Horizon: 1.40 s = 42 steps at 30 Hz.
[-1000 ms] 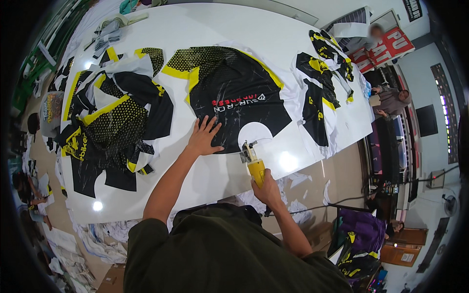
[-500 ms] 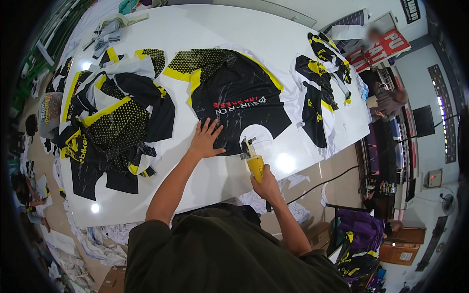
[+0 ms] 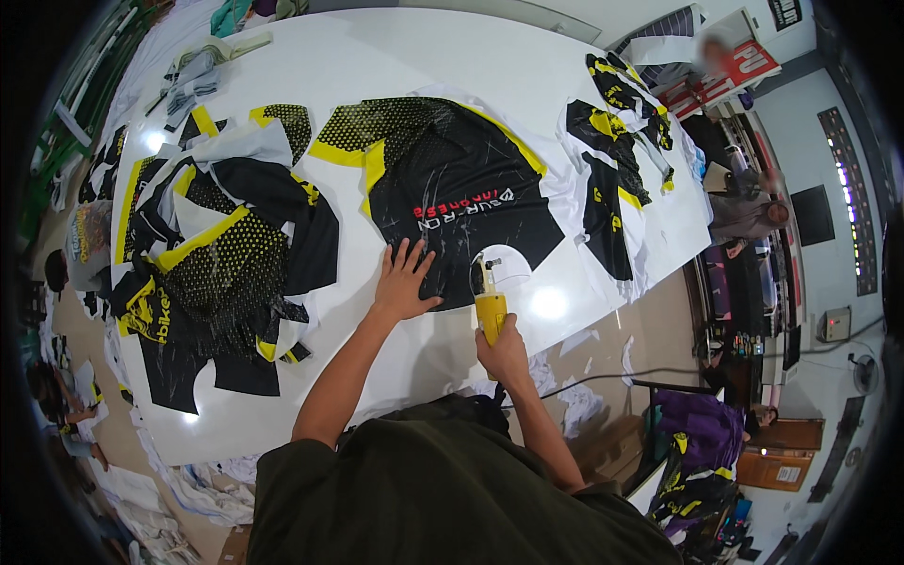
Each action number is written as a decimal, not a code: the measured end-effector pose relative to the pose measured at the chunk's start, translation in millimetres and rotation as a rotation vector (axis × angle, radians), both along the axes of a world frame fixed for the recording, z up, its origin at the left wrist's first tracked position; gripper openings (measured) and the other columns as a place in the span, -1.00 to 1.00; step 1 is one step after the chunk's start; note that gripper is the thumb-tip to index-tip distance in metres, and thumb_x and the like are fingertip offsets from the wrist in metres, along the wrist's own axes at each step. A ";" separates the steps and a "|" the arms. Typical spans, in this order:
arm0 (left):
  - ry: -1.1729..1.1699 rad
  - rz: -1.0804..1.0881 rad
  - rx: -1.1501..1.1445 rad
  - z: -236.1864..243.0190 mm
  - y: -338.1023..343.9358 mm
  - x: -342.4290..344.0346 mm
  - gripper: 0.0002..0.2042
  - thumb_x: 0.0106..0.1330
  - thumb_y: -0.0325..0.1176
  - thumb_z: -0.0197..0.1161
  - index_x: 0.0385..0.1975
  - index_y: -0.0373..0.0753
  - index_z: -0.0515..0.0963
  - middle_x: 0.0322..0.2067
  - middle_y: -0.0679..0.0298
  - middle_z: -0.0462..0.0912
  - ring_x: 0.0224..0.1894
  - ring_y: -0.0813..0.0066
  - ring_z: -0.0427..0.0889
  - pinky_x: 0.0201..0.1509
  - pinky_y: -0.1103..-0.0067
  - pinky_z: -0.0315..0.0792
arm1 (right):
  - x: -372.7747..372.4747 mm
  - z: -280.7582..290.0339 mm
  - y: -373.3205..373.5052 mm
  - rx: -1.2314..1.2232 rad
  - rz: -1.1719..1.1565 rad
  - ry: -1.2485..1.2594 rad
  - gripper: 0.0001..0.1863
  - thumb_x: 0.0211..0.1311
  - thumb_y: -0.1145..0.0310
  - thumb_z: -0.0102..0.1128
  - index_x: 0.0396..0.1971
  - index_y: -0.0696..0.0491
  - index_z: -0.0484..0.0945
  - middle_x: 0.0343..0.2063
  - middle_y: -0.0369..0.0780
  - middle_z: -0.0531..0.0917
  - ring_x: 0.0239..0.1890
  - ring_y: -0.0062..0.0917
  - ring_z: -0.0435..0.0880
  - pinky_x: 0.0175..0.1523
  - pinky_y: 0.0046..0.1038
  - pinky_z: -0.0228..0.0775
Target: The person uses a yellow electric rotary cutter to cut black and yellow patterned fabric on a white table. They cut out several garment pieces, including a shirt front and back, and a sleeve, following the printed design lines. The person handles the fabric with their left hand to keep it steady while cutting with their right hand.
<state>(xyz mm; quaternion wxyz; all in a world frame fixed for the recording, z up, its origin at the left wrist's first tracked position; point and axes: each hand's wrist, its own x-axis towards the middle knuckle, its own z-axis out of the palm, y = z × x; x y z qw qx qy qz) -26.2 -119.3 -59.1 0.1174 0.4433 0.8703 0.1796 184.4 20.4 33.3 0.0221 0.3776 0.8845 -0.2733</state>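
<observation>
A black printed fabric panel with yellow edging and dotted pattern [image 3: 471, 169] lies on white fabric in the middle of the white table [image 3: 405, 47]. My left hand [image 3: 403, 292] presses flat on the panel's lower left part, fingers spread. My right hand [image 3: 504, 348] grips a yellow electric cutter [image 3: 492, 311] with a dark cord. The cutter's metal head is at the curved cutout along the panel's near edge, partly over the white semicircle [image 3: 511, 268] showing there. Whether the blade is in the cloth is too small to tell.
Heaped black, yellow and white pieces [image 3: 226, 264] lie at left, more [image 3: 607, 188] at right, grey cloths [image 3: 193, 85] at the back. A cord crosses at lower right. People stand or sit at both sides, one in brown [image 3: 744, 215]. A rack holds purple cloth [image 3: 697, 428].
The cutter in my right hand now points more upright, its head further along the curved cutout. The table and panel sit slightly lower in view, and so does my left hand, still spread on the cloth.
</observation>
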 end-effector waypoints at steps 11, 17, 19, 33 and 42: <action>-0.055 0.033 0.092 -1.2 -0.9 -0.4 -0.01 0.13 0.29 0.42 0.55 -0.04 0.25 0.61 0.14 0.02 0.66 0.01 -0.18 0.67 -0.02 -0.38 | -43.7 4.1 -13.5 0.070 -0.146 -0.019 -0.48 0.31 0.18 0.31 -0.11 0.29 0.27 -0.37 0.32 0.67 -0.31 0.26 0.72 -0.18 0.09 0.60; -0.073 0.046 0.133 -5.3 -2.4 0.1 -0.01 0.12 0.26 0.44 0.54 -0.07 0.25 0.61 0.15 0.03 0.66 0.02 -0.18 0.67 -0.02 -0.40 | -56.3 -5.1 -5.7 0.082 -0.182 -0.010 -0.46 0.33 0.15 0.30 -0.09 0.31 0.27 -0.35 0.36 0.67 -0.28 0.28 0.73 -0.17 0.06 0.62; -0.078 0.051 0.139 -5.7 -2.4 0.6 -0.01 0.12 0.26 0.44 0.54 -0.07 0.25 0.60 0.16 0.04 0.66 0.02 -0.18 0.68 -0.02 -0.40 | -61.5 -5.7 -5.3 0.094 -0.186 -0.018 -0.46 0.34 0.14 0.29 -0.09 0.31 0.26 -0.35 0.36 0.67 -0.27 0.28 0.73 -0.17 0.06 0.62; -0.104 0.073 0.188 -4.9 -4.3 -0.9 -0.02 0.10 0.22 0.48 0.53 -0.06 0.28 0.60 0.17 0.05 0.66 0.06 -0.16 0.68 0.01 -0.39 | -82.3 -10.0 7.8 0.155 -0.243 -0.047 -0.45 0.35 0.10 0.24 -0.08 0.32 0.27 -0.31 0.36 0.67 -0.22 0.28 0.73 -0.10 0.06 0.62; -0.080 0.057 0.153 -4.9 -5.9 -1.7 -0.01 0.14 0.27 0.43 0.55 -0.06 0.25 0.61 0.14 0.02 0.66 0.01 -0.18 0.67 -0.03 -0.36 | -72.6 -9.9 13.9 0.116 -0.251 -0.034 -0.37 0.35 0.03 0.27 -0.03 0.33 0.28 -0.24 0.38 0.67 -0.17 0.30 0.72 -0.08 0.06 0.61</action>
